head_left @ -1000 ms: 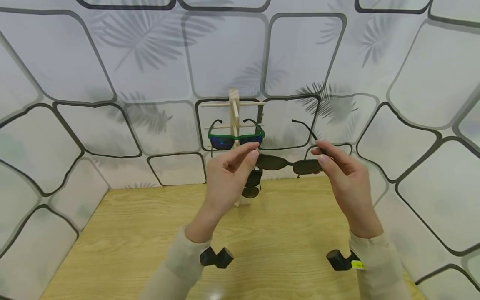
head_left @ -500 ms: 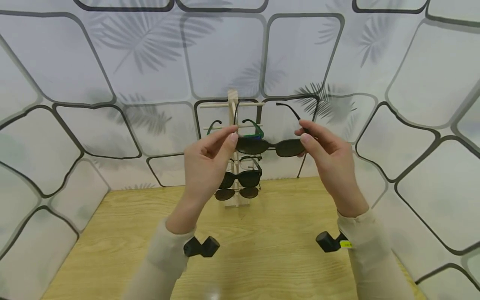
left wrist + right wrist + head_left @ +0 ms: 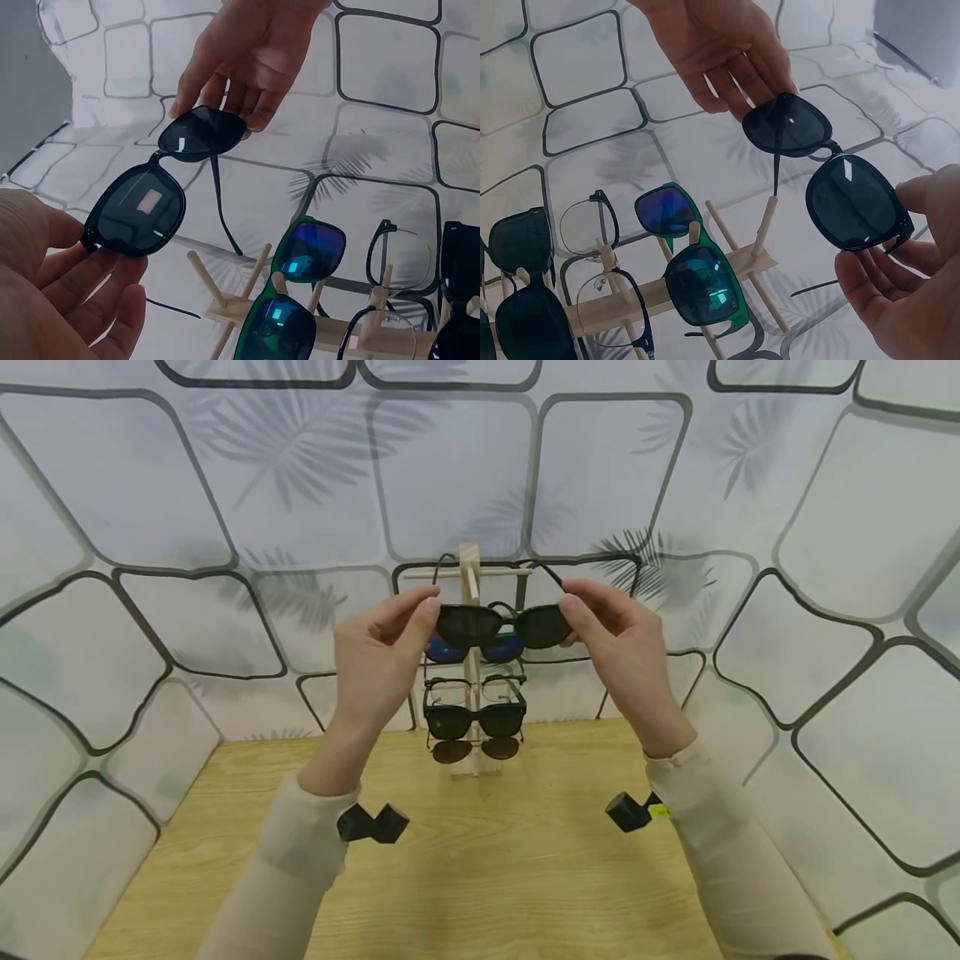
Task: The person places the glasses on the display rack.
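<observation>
Both hands hold a pair of black sunglasses (image 3: 468, 625) in front of the top of a wooden glasses stand (image 3: 469, 560). The left hand (image 3: 382, 652) pinches one end of the frame by the hinge. At the other end the right hand (image 3: 611, 639) does the same. The temples point away toward the top peg (image 3: 495, 572) of the stand. Just below, green-framed sunglasses (image 3: 276, 330) with blue mirrored lenses sit on the stand, partly hidden in the head view by the held pair.
Lower on the stand hang clear eyeglasses (image 3: 450, 692), black sunglasses (image 3: 500, 720) and brown-lensed sunglasses (image 3: 452, 752). The stand is on a wood-grain table (image 3: 480, 877), near the patterned backdrop (image 3: 337, 618). A small black device (image 3: 372, 823) is strapped to each wrist.
Both hands have carried the black sunglasses left and up, from the right of the stand to in front of its top. The lower glasses have come into view.
</observation>
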`<state>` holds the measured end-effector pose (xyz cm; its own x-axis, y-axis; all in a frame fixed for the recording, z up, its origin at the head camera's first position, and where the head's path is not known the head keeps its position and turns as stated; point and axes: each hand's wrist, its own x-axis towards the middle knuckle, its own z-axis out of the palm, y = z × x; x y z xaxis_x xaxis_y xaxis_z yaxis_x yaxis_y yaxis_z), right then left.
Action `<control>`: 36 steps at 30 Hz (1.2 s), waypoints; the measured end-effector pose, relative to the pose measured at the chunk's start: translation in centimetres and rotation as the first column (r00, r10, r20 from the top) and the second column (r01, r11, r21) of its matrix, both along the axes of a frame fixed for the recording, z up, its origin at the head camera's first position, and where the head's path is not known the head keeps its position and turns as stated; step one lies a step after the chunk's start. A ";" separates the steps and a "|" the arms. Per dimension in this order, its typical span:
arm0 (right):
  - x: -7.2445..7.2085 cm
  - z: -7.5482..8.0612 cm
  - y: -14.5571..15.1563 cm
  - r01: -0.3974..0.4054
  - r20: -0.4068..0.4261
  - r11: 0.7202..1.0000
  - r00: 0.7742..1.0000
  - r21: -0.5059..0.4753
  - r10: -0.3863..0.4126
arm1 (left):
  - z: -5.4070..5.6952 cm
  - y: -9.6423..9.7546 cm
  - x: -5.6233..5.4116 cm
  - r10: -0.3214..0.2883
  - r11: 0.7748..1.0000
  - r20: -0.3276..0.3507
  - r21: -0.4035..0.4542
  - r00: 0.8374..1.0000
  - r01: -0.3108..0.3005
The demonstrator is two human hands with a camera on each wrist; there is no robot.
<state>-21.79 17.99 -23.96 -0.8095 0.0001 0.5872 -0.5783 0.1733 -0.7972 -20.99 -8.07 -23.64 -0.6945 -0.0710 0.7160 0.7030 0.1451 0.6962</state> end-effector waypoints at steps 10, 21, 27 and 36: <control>-1.8 0.7 -1.1 -0.010 0.001 1.000 1.000 0.013 0.010 | 0.5 -1.0 -1.5 0.049 0.999 0.008 -0.017 0.999 -0.049; -3.0 1.1 -2.0 -0.020 0.027 0.999 0.999 0.039 0.019 | 0.9 -1.9 -3.0 0.067 0.998 0.106 -0.013 0.992 -0.066; -3.8 1.3 -2.6 -0.017 0.060 1.000 0.998 0.008 0.017 | 1.1 -2.3 -3.7 0.046 0.999 0.166 -0.019 0.985 -0.044; -4.8 1.2 -3.1 -0.011 0.075 0.999 0.997 -0.037 0.014 | 1.3 -2.4 -4.5 0.033 0.999 0.210 -0.001 0.977 -0.033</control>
<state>-26.62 14.90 -22.72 -0.8515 0.0101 0.5243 -0.5183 0.1361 -0.8443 -25.48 -10.46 -22.36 -0.8267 -0.0979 0.5541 0.5358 0.1640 0.8283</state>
